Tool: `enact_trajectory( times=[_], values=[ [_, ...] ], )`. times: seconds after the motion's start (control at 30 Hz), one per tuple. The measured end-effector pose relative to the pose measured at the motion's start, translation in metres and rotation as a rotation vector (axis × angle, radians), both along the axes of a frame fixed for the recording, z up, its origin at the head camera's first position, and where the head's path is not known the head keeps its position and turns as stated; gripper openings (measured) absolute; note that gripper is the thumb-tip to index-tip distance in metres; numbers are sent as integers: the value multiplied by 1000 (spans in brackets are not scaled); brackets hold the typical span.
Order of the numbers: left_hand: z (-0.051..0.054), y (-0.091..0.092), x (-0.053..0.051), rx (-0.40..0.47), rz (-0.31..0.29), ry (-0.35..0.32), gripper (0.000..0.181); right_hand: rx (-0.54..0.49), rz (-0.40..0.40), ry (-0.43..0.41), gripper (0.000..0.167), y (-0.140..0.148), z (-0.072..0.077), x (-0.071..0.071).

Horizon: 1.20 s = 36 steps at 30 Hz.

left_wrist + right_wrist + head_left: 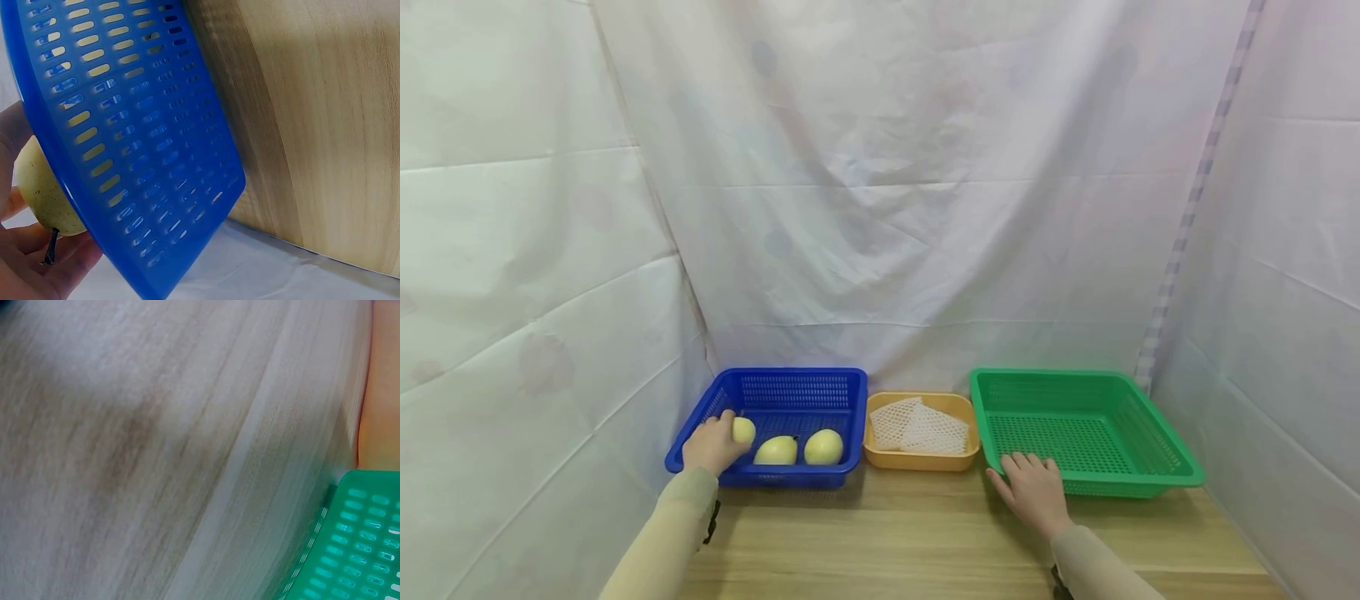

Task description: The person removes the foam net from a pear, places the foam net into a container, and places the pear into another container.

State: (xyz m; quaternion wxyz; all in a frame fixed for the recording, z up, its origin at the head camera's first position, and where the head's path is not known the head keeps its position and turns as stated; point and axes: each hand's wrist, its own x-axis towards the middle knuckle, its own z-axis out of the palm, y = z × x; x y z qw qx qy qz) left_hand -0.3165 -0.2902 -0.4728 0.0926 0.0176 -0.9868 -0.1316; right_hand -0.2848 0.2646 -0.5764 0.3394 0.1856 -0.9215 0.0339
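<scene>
At the left side of the blue basket point(793, 375), my left hand point(710, 444) grips a pale yellow pear point(744, 430). The left wrist view shows fingers curled round that pear point(49, 194), its dark stem pointing down, just beyond the blue rim. Two more pears, one left point(776, 451) and one right point(823, 447), lie in the same basket. My right hand point(1036, 492) is at the near left corner of the green basket point(1150, 481), fingers extended over its rim and holding nothing. That hand is out of sight in the right wrist view.
Between the baskets stands a small orange-yellow tray point(917, 461) with white foam fruit nets point(935, 431) in it. All three containers sit on a wooden table point(880, 542). White cloth point(865, 250) hangs behind and at both sides.
</scene>
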Motion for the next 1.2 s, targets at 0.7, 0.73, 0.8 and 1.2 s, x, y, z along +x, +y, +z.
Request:
enact_trajectory(
  times=[0.7, 0.73, 0.8, 1.2],
  values=[
    [-7, -2, -5, 16, 35, -146, 74, -9, -13, -26, 30, -2, 4, 4],
    [-7, -2, -4, 16, 35, -150, 75, -10, -12, -26, 30, -2, 4, 4],
    [-5, -2, -4, 20, 35, -158, 76, -12, -11, -21, 30, -2, 5, 5],
    [-6, -7, -14, 31, 39, -194, 76, -17, -12, -22, 30, -4, 7, 4]
  ],
)
